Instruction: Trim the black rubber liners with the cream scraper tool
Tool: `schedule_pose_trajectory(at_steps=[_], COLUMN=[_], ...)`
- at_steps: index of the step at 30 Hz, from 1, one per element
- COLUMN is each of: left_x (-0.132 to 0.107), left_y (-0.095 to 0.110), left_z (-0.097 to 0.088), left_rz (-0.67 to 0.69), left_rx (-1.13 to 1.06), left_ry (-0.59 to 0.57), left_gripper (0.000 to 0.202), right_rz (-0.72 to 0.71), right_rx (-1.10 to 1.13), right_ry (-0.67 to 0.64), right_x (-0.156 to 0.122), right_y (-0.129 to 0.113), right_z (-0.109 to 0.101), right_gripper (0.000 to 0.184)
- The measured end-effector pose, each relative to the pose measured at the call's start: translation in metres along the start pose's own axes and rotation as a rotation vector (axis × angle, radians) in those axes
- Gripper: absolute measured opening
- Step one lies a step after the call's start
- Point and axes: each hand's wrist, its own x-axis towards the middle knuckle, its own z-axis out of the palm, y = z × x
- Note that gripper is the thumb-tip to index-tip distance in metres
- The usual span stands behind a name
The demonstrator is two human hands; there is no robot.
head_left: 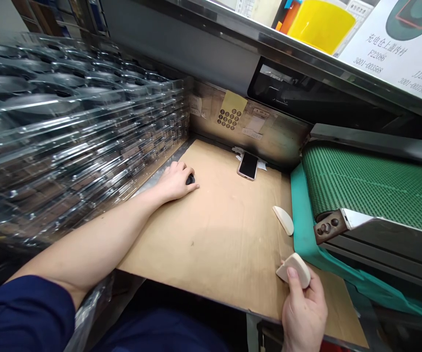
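Note:
My left hand [176, 182] rests on the tan cardboard-covered work surface [211, 234], its fingers curled over a small black object [190, 180] that is mostly hidden. My right hand [303, 315] is near the front edge of the surface, pinching a white half-round piece [296, 270] between thumb and fingers. A matching white piece [283, 220] lies on the cardboard above that hand, close to the teal belt edging [303, 230]. A smartphone [248, 165] lies face up at the back, on some white paper [261, 165].
Stacks of clear plastic trays [68, 127] rise along the left side. On the right runs a green conveyor belt [365, 186] with a metal side guard [390, 244]. A metal back panel [247, 117] carries stickers, and printed product sheets [390, 39] hang overhead.

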Motion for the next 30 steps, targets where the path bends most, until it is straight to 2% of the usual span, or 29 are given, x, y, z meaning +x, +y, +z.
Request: schedule_pose_trajectory(at_steps=[30], left_x=[0.0002], left_y=[0.0016], left_z=[-0.0008], left_rz=[-0.006], left_rx=[0.002], left_ry=[-0.001], left_gripper=[0.055], right_rz=[0.001], right_rx=[-0.029], right_ry=[0.007], right_x=[0.0018], right_y=[0.0048], right_z=[-0.0012], right_gripper=[0.055])
